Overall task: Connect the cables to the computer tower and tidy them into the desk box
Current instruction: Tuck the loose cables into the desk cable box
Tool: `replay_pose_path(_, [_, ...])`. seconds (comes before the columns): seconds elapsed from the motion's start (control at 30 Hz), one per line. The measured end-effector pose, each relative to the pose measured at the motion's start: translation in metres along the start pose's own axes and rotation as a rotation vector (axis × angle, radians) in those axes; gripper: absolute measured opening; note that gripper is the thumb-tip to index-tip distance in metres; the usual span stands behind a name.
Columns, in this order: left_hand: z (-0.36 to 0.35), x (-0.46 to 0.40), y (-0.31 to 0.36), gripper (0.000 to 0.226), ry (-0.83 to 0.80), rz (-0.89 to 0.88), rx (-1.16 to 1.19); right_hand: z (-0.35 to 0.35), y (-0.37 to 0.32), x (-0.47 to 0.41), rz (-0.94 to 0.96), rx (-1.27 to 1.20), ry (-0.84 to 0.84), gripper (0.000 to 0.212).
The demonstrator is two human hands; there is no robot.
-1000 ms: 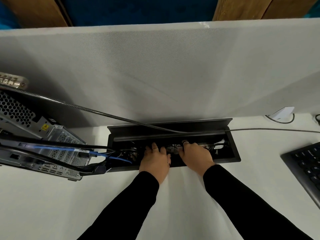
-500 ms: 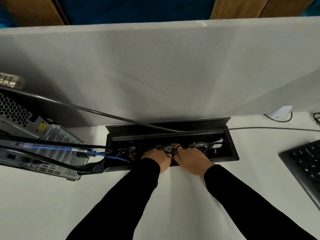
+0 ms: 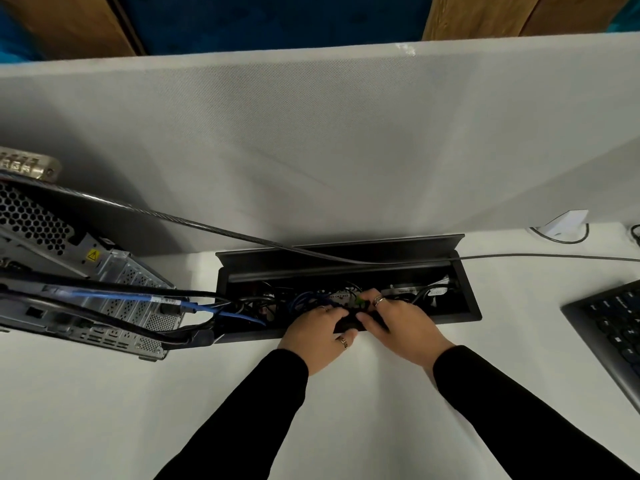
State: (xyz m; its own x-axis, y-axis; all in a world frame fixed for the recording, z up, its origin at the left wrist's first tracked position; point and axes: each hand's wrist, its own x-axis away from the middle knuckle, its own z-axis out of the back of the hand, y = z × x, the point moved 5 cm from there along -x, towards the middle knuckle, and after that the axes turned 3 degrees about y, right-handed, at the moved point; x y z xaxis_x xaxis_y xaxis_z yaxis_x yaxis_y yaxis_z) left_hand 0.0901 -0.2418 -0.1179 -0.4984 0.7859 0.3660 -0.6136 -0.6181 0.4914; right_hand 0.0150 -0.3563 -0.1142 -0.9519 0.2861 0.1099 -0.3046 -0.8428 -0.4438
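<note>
Cables in desk box under both hands; left, right fingers curled gripping them

The scene is evenly but dimly lit from above. A broad soft shadow is cast on the partition toward nine o'clock, behind the computer tower. The desk box interior is left murky, its cables hard to separate. Straight edges are bowed toward the frame borders, and slight softness is seen throughout
</note>
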Motion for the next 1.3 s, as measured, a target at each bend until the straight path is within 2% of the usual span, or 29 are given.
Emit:
replay_pose_path(0.13, [0.006,-0.006,-0.001,0.038,0.044,0.058,0.044,-0.002,-0.006,0.0,0.04,0.128,0.015,0.033])
replay_pose_path(0.3, [0.009,-0.008,0.001,0.036,-0.024,0.102,0.058,-0.006,-0.007,-0.005,0.094,0.24,-0.009,0.032])
replay_pose_path(0.4, [0.005,-0.004,0.001,0.037,-0.008,0.068,-0.015,-0.001,0.0,-0.001,0.031,0.009,-0.009,0.025])
replay_pose_path(0.47, [0.005,-0.003,-0.001,0.045,0.022,0.049,0.001,0.014,0.014,0.006,-0.02,-0.118,0.119,0.019])
replay_pose_path(0.53, [0.005,-0.001,0.001,0.052,0.072,0.012,0.043,0.03,0.036,0.015,-0.079,-0.08,0.282,0.02])
replay_pose_path(0.6, [0.004,-0.002,0.006,0.055,0.096,-0.036,0.01,0.038,0.048,0.023,-0.116,0.012,0.34,0.023])
replay_pose_path(0.83, [-0.007,-0.016,0.027,0.048,-0.049,-0.062,-0.127,0.033,0.055,0.036,-0.054,0.186,0.263,0.023])
replay_pose_path(0.9, [-0.007,-0.018,0.028,0.047,-0.068,-0.032,-0.098,0.03,0.054,0.036,-0.012,0.227,0.222,0.036])
replay_pose_path(1.03, [-0.005,-0.02,0.028,0.043,-0.057,0.028,0.028,0.03,0.05,0.031,0.022,0.26,0.238,0.036])
replay_pose_path(1.3, [-0.007,-0.021,0.022,0.045,-0.002,0.033,0.021,0.032,0.045,0.023,-0.05,0.371,0.205,0.038])
